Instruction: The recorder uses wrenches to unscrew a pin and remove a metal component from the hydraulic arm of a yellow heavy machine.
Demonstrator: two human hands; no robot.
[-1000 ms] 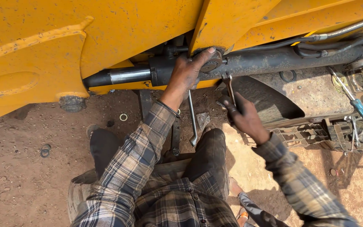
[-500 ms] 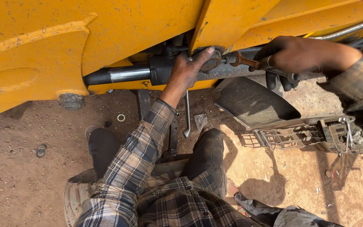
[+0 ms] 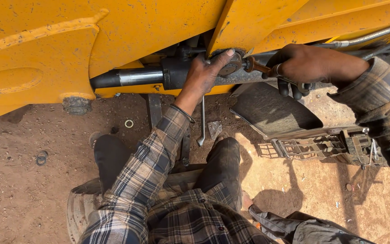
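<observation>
Since half a second ago, the right hand [image 3: 310,68] has settled closer to the pin joint, and the left hand [image 3: 208,74] has kept its place on the machine.

Seen from above, a person in a plaid shirt sits on the dirt ground beside a yellow earth-moving machine [image 3: 46,49]. The left hand presses flat against a round pin cap [image 3: 229,65] at the end of a dark hydraulic cylinder [image 3: 132,77]; its fingers [image 3: 220,58] are spread and lie over the cap rather than clamped around anything. The right hand has its fingers [image 3: 290,86] curled tight around a rusty brown tool [image 3: 260,68], possibly a hammer or drift handle, whose tip meets the cap's right side, touching or almost touching the left fingertips.

A long steel bar [image 3: 202,122] lies on the ground just below the left wrist, between the knees. A small metal washer [image 3: 128,123] lies near the machine's underside, and a ring [image 3: 41,158] lies well apart toward the left edge of the ground. A metal grid step [image 3: 321,147] sits at the right.

Risks, as a judgement: the tool tip sits so close to the left fingertips that a slip or a glancing blow could crush them. The rusty handle may turn in the grip. If the pin frees suddenly, the cylinder could drop toward the knees. Loose small parts could vanish into the dirt.
</observation>
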